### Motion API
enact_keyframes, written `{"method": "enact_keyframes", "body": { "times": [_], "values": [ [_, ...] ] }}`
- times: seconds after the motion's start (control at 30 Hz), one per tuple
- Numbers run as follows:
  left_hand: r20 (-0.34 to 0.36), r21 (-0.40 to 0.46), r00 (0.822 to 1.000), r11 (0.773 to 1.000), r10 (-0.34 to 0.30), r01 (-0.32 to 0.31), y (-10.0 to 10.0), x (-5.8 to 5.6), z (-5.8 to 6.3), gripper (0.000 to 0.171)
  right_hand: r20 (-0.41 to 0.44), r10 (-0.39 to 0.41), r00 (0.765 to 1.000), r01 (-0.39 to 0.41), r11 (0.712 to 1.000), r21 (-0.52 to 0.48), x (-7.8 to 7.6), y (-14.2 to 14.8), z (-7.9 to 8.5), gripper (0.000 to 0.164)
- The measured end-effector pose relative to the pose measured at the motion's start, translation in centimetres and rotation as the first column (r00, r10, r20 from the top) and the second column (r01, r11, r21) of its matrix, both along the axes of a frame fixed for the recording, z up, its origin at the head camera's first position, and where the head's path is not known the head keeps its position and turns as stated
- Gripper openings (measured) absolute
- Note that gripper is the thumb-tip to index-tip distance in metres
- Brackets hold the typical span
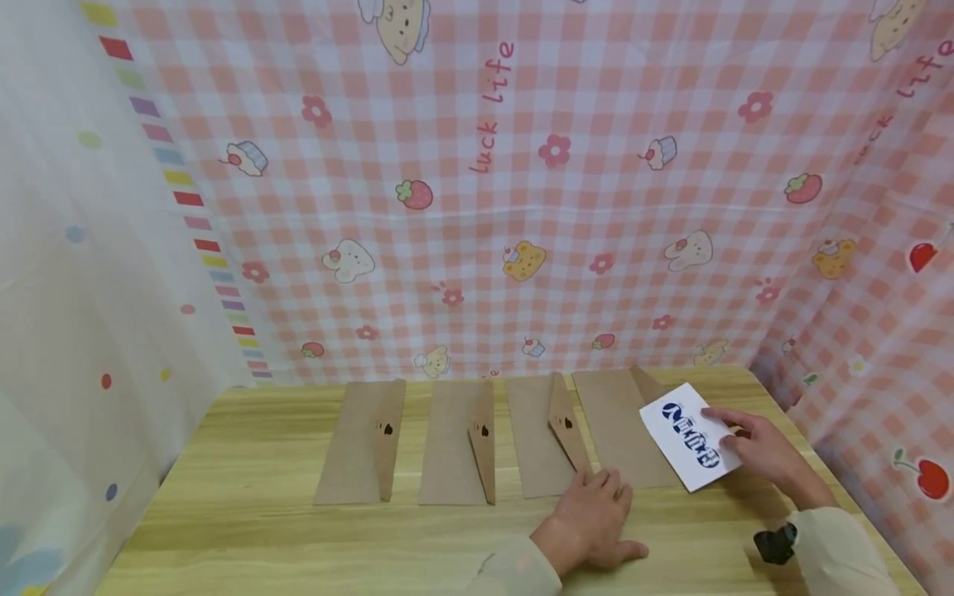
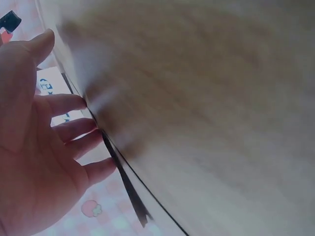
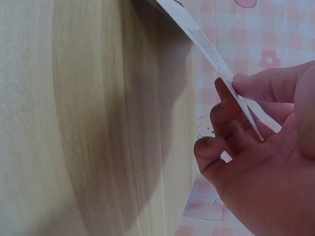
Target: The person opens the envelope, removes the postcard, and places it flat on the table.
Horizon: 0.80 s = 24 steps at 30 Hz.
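Note:
My right hand (image 1: 771, 451) pinches a white card (image 1: 659, 426) with dark blue printing by its right edge. In the right wrist view the thumb lies on the card's printed face, with fingers behind it. The card is tilted and overlaps the right side of the rightmost brown paper envelope (image 1: 619, 422), hiding most of that envelope's flap. My left hand (image 1: 589, 521) rests palm down, fingers spread, its fingertips at the near end of the neighbouring envelope (image 1: 529, 439). That envelope's pointed flap is partly raised.
Two more brown envelopes, a left one (image 1: 346, 447) and a middle one (image 1: 447, 447), lie in the same row on the wooden table (image 1: 283, 546). A black device (image 1: 775, 544) sits at the right wrist. Patterned curtains (image 1: 477, 223) hang behind and along the sides.

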<state>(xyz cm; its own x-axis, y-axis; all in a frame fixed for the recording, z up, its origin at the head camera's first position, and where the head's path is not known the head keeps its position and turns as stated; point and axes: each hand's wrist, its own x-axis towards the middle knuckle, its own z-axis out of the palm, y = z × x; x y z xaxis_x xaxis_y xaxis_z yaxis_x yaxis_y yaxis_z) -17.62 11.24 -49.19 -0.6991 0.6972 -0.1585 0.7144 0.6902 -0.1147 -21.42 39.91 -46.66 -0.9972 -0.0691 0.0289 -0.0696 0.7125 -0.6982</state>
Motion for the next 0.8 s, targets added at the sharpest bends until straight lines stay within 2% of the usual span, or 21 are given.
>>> {"method": "enact_keyframes", "body": {
  "times": [0.27, 0.5, 0.8],
  "values": [
    [0.067, 0.048, 0.998, 0.999, 0.000, -0.004, -0.4, -0.3, -0.4, 0.078, 0.047, 0.010, 0.999, -0.007, 0.999, -0.047, 0.1, 0.2, -0.2, 0.046],
    [0.097, 0.067, 0.995, 0.998, 0.004, -0.010, -0.6, -0.3, -0.3, 0.078, 0.062, -0.030, 0.998, 0.028, 0.999, 0.032, 0.6, 0.4, 0.1, 0.042],
    [0.117, 0.080, 0.993, 0.997, 0.008, -0.017, -0.7, -0.3, -0.2, 0.079, -0.004, -0.009, 1.000, 0.008, 0.995, -0.096, 1.7, 0.4, -0.2, 0.039]
  ]
}}
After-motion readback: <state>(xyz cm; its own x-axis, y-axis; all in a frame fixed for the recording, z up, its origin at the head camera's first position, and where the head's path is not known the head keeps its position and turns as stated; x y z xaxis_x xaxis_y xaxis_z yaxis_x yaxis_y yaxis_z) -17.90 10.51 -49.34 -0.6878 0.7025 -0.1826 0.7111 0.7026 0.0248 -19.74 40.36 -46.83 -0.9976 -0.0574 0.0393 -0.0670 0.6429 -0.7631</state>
